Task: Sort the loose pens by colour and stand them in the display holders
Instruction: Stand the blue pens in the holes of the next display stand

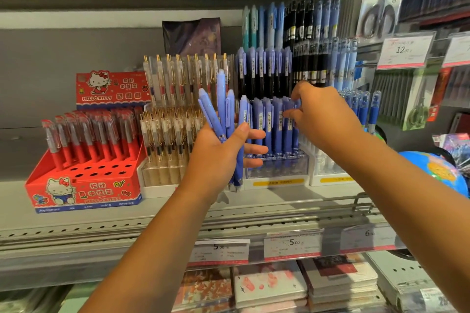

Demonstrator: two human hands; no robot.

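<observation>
Pens [223,114] fan upward from left hand [216,157].

Before you, a grey shop shelf [76,223] carries price labels [292,245] marked 5.00 along its front rail. A blue globe [435,169] sits at your right, below hanging packs of scissors [417,112], while stacked notebooks [269,284] fill the tier beneath.

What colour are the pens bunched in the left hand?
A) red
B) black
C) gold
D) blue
D: the left hand grips a bunch of blue pens, the same colour as those standing in the clear holder just behind it.
</observation>
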